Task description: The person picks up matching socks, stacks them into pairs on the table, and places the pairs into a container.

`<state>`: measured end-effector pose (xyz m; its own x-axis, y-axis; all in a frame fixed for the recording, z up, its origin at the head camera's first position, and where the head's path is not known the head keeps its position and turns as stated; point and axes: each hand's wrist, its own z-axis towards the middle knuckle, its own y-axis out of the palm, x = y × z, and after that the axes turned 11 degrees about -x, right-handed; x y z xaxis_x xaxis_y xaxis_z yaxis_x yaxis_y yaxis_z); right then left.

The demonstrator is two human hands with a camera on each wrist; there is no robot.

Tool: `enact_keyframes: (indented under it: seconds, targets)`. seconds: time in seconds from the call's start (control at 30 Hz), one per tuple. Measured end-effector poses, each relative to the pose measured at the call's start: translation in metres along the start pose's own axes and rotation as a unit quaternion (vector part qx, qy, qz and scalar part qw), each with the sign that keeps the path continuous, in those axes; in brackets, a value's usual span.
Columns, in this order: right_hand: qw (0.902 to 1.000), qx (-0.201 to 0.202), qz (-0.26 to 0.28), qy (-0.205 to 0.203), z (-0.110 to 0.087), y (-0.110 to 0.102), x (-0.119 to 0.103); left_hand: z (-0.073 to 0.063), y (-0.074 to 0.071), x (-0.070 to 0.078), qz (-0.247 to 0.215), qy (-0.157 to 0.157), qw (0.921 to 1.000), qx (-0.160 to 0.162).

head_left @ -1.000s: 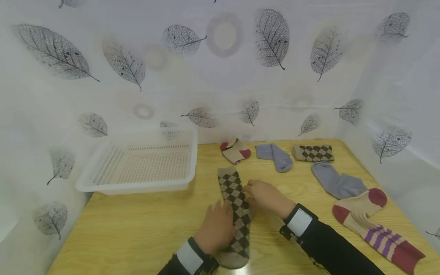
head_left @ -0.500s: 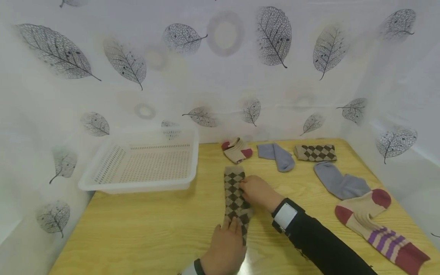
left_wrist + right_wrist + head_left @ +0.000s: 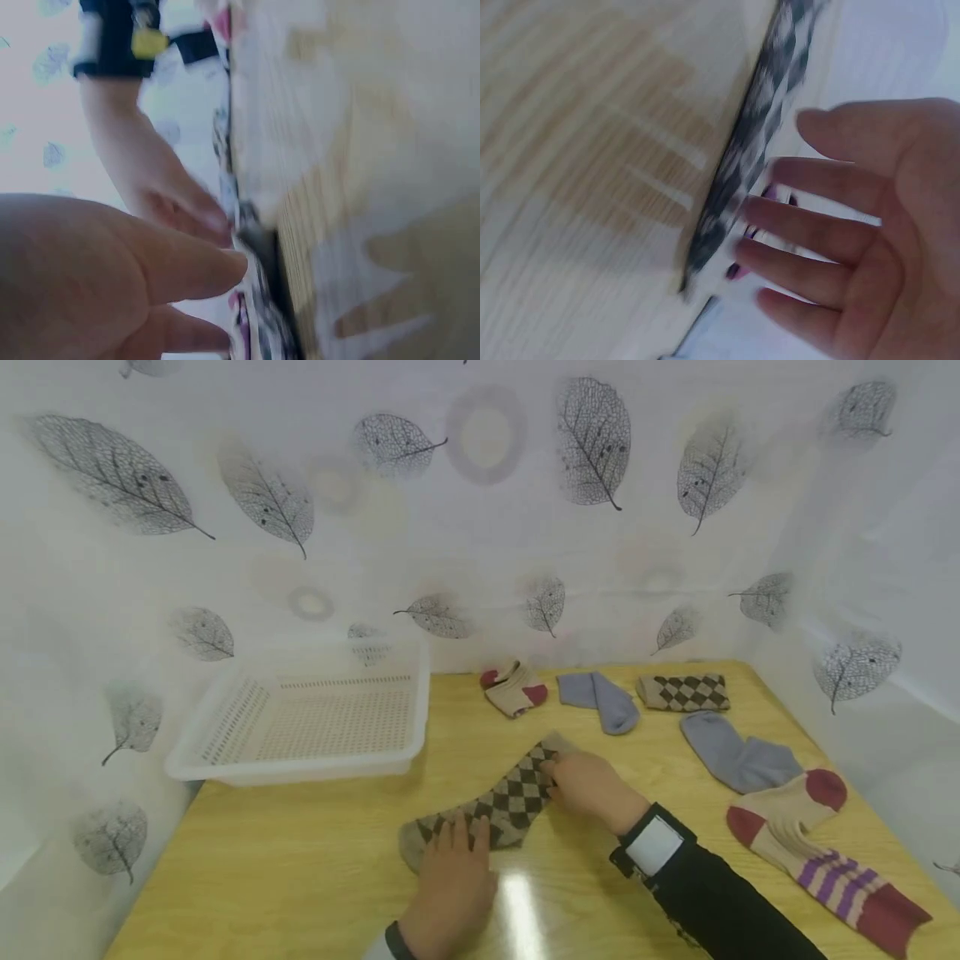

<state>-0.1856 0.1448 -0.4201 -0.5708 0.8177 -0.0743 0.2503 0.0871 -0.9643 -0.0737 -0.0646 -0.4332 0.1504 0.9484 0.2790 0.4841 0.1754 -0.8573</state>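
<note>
A brown-and-beige argyle sock point(image 3: 519, 792) lies flat on the wooden table, slanting from its toe at lower left to its cuff at upper right. My left hand point(image 3: 453, 883) rests on the foot part with its fingers stretched out. At the leg part, near the cuff, the fingertips of my right hand point(image 3: 591, 787) touch the sock's right side. The right wrist view shows the fingers of that hand point(image 3: 840, 225) spread and loosely extended along the sock's edge point(image 3: 754, 124). In the blurred left wrist view, the thumb and a finger of my left hand point(image 3: 112, 270) lie near the sock.
A white plastic basket point(image 3: 416, 752) stands at back left. Along the back lie a folded beige-and-red sock point(image 3: 510, 692), a folded grey sock point(image 3: 600, 700) and a folded argyle sock point(image 3: 684, 692). At right are another grey sock point(image 3: 738, 755) and a striped beige-and-red sock point(image 3: 787, 831).
The argyle sock has turned from lying nearly straight up and down to a slant, its toe swinging left and its cuff right. My left hand has moved left with the toe end.
</note>
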Motion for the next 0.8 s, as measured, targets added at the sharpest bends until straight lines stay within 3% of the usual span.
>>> enact_keyframes:
  seconds: [0.1, 0.3, 0.4, 0.63, 0.8]
  targets:
    - [0.9995, 0.008, -0.002, -0.03, 0.001, 0.008, 0.008, -0.006, 0.009, 0.0, -0.043, 0.014, 0.999, -0.003]
    - [0.9959, -0.037, 0.075, -0.036, 0.0, 0.023, 0.02, -0.008, 0.016, -0.006, -0.025, 0.044, 0.9987, 0.005]
    - [0.9957, -0.044, 0.076, -0.028, -0.003, 0.022, 0.02, -0.006, 0.014, -0.011, -0.017, 0.053, 0.9984, 0.01]
    - [0.9952, -0.08, 0.055, 0.009, -0.034, 0.014, 0.005, 0.008, -0.006, -0.042, -0.016, 0.116, 0.9931, 0.0]
    - [0.9946, -0.084, 0.06, 0.002, -0.049, 0.018, 0.001, 0.015, -0.018, -0.056, -0.017, 0.148, 0.9885, -0.024]
